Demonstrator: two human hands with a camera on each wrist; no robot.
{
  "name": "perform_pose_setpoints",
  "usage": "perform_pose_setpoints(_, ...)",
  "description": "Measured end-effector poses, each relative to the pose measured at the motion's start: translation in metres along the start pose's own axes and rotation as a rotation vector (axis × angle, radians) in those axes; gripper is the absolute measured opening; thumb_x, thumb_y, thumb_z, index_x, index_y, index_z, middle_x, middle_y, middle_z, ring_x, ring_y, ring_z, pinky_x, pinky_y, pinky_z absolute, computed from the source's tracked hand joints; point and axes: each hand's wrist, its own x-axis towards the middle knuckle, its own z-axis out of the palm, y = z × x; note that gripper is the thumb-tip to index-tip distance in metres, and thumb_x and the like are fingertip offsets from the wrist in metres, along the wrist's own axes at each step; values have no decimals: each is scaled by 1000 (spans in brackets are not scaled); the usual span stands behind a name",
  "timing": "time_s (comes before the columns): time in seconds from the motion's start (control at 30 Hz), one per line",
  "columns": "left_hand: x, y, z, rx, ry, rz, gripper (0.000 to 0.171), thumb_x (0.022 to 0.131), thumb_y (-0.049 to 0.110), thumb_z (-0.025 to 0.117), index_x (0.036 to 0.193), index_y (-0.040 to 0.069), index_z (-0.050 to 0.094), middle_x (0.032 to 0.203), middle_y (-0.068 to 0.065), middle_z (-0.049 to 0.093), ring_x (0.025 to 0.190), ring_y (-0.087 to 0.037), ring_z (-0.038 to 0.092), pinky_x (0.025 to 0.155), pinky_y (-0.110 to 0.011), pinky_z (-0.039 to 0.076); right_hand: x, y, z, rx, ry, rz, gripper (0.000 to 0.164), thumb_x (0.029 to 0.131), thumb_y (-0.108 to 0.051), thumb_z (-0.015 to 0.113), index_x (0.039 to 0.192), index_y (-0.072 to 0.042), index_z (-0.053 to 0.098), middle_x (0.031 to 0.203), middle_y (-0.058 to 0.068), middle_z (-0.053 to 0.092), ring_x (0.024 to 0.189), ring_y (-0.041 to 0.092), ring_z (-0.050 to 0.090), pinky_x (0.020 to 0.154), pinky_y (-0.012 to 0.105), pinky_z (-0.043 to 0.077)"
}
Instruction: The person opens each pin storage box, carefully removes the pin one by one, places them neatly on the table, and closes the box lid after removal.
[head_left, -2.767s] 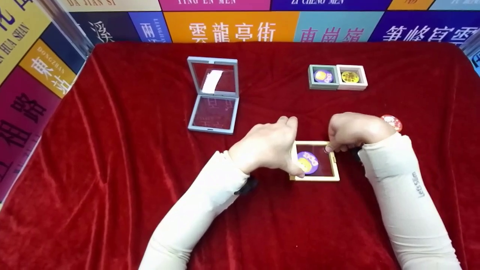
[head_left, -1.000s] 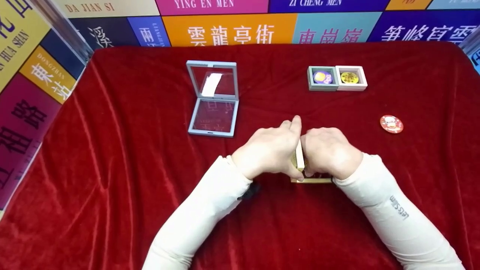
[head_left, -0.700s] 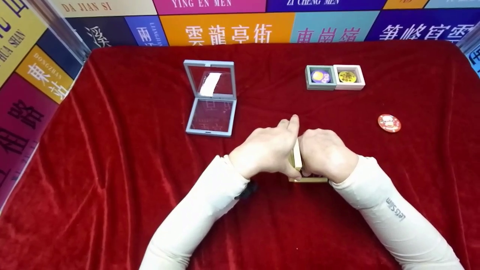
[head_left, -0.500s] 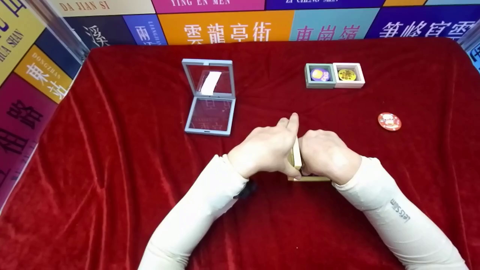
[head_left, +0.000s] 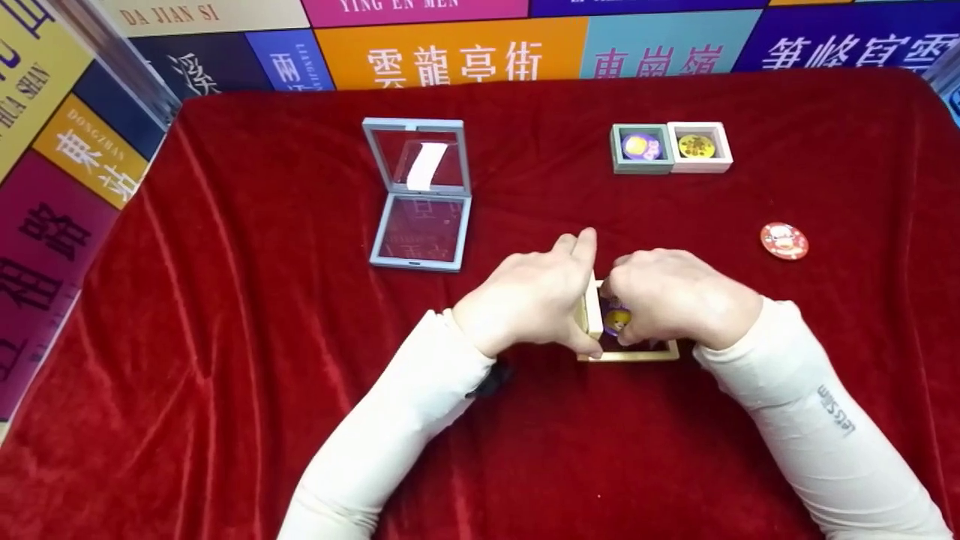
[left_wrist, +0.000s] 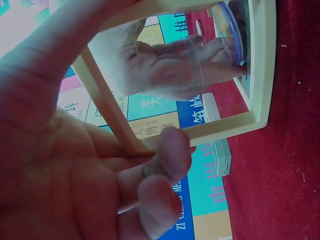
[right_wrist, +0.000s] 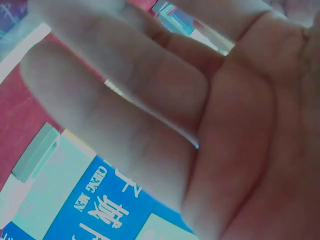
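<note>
A pale yellow hinged display case (head_left: 634, 357) lies on the red cloth, its lid (head_left: 593, 311) standing steeply up at the left side. My left hand (head_left: 525, 304) grips the raised lid side, thumb near the front corner and other fingers toward the back. A round purple badge (head_left: 617, 322) with a yellow figure is inside the case, pinched by the fingertips of my right hand (head_left: 679, 296). Through the clear film of the lid (left_wrist: 267, 65), the left wrist view shows those fingers at the tilted badge (left_wrist: 231, 30). In the right wrist view, the fingers (right_wrist: 115, 120) hide the badge.
A grey-blue display case (head_left: 416, 264) stands open at the back left. At the back right, small green (head_left: 642, 169) and white (head_left: 701, 167) boxes sit side by side, each with a round badge in it. A red badge (head_left: 784, 241) lies on the cloth to the right.
My right hand has moved left from the case's right edge to inside it, and the lid has swung up to the left. Most recently that hand shifted slightly right, baring the purple badge.
</note>
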Motion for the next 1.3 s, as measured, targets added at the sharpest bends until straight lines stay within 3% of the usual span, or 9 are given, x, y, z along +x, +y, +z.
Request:
perform_pose_setpoints(0.43,0,0,0,-4,0,-6,121,59,62,80,146,2,22,131,-8,48,90,-21,65,77,-37,56,-1,16,-2,50,-27,2,34,57,-19,77,88,-16,66,84,3,56,70,18,53,62,40,47)
perform_pose_setpoints(0.7,1,0,-1,0,-32,-17,123,60,63,79,149,3,18,141,-9,43,100,-21,65,84,-37,54,-10,44,-11,106,38,98,35,60,-20,76,93,-18,68,93,6,58,73,20,54,64,38,45)
perform_pose_setpoints(1.0,1,0,1,-9,-47,-14,122,62,62,79,149,2,18,143,-9,42,101,-20,64,83,-36,55,-9,74,-6,168,16,138,35,64,-19,76,97,-14,68,92,8,59,79,20,53,71,37,42)
perform_pose_setpoints(1.3,1,0,0,-6,-55,-10,122,62,61,78,150,3,16,146,-10,40,104,-22,64,86,-37,54,-19,112,-4,190,49,182,39,69,-19,75,104,-7,67,91,13,59,83,24,52,74,38,40)
